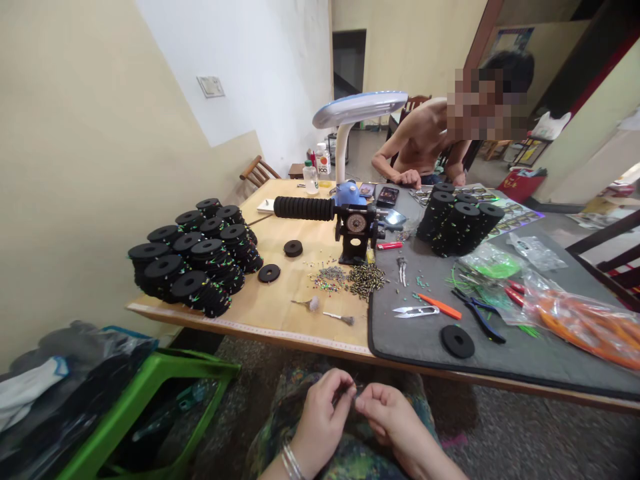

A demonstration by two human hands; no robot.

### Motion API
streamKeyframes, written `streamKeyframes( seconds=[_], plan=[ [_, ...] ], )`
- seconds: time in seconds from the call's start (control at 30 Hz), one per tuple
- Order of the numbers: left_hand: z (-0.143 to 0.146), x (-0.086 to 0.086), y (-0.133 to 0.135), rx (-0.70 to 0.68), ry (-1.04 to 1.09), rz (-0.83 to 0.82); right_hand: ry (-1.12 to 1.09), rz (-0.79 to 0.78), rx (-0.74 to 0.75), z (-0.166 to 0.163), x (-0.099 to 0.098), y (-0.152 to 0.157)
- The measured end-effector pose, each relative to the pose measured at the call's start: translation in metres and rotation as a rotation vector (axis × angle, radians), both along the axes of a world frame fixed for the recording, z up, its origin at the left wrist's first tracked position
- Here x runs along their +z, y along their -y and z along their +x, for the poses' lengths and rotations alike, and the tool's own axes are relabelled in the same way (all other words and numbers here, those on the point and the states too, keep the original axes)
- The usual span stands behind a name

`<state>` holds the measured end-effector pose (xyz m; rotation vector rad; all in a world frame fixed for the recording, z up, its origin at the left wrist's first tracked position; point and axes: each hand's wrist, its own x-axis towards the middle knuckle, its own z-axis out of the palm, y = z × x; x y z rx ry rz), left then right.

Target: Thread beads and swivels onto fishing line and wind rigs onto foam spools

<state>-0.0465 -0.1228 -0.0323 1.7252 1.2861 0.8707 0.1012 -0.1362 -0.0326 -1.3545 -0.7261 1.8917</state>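
Observation:
Above the lap, just in front of the table edge, my left hand [327, 413] pinches something thin that is too small to make out. Close beside it, my right hand [385, 413] has thumb and finger pressed together, also on something too fine to name. On the table ahead lie a brush with dark bristles [340, 319] and a second small brush [306, 304]. Behind them are piles of dark metallic beads [367, 280] and tiny coloured beads [325, 283]. A black foam spool [457, 341] rests on the grey mat, near thread snips [417, 311].
Stacked foam spools [187, 283] fill the table's left; more spools [465, 210] stand at right. A black winding device [356, 230] and blue lamp [347, 192] occupy the middle. Pliers [480, 315], an orange tool [440, 306] and plastic bags [585, 317] lie right. Another person [425, 143] sits opposite.

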Motion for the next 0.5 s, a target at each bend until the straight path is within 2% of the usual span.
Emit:
streamKeyframes(
  seconds=[0.5],
  plan=[
    [-0.0031, 0.0000, 0.0033, -0.028, -0.052, 0.101, -0.135, -0.108, -0.006, -0.0004, -0.0013, 0.0004]
  ],
)
